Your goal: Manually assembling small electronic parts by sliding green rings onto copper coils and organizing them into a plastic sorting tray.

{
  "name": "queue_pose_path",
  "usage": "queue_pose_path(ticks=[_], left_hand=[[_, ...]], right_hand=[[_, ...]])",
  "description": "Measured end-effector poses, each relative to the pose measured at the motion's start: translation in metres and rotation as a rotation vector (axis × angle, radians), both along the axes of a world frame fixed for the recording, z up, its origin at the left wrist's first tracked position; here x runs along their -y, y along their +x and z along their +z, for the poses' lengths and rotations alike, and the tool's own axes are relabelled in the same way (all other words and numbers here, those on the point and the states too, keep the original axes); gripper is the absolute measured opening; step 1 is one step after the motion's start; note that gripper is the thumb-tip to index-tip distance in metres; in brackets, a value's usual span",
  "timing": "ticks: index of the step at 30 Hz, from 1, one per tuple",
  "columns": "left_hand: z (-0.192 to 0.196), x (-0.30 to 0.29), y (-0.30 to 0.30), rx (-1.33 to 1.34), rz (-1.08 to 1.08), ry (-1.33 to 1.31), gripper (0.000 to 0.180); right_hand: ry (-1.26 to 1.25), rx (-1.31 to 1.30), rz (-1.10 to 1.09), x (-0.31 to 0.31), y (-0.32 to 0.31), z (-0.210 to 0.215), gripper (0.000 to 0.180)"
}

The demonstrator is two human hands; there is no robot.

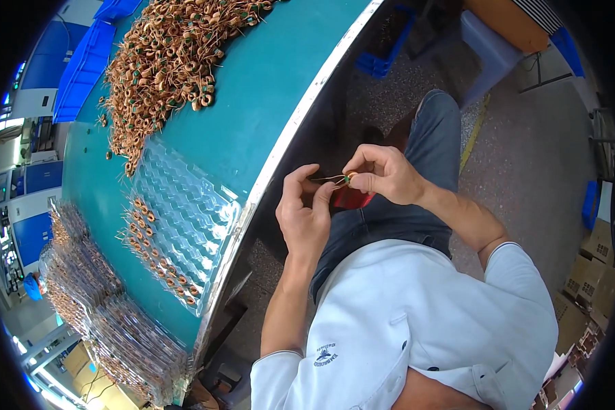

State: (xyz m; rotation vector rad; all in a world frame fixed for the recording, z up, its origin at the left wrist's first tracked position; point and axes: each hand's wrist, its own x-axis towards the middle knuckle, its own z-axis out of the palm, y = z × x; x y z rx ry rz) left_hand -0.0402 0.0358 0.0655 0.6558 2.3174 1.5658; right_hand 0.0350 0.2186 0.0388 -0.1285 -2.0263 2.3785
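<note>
My right hand (393,179) pinches a small ring-shaped coil (349,178) with a green patch and tan copper winding, held above my lap. Thin copper wire leads (326,180) run from the coil to my left hand (303,213). The thumb and fingers of that hand curl round these leads, though their exact grip is too small to make out. On the table to the left lies a clear plastic tray (184,188) with rows of pockets. Several coils (140,222) sit along its left and near side, with their leads sticking out.
A large heap of loose coils (167,58) covers the far part of the green table (266,82). Stacked filled trays (109,321) stand at the near left. The table's pale edge (301,113) runs beside my left hand. A blue bin (82,72) stands far left, a plastic stool (488,55) far right.
</note>
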Motion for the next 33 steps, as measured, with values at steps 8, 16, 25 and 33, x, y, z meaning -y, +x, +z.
queue_pose_path(ticks=[8, 16, 25, 33], left_hand=[[-0.009, -0.005, 0.012, -0.089, -0.083, 0.089, 0.018], [-0.023, -0.005, 0.004, -0.104, -0.127, 0.092, 0.009], [-0.023, -0.027, 0.016, 0.255, 0.003, 0.170, 0.009], [-0.026, -0.041, 0.048, 0.611, 0.018, 0.343, 0.035]], right_hand=[[0.454, -0.174, -0.181, -0.003, 0.010, -0.005, 0.018], [0.647, -0.310, -0.116, -0.009, 0.010, -0.016, 0.020], [0.533, -0.196, -0.299, -0.008, 0.017, 0.001, 0.010], [0.531, -0.094, -0.563, 0.006, 0.047, 0.002, 0.011]])
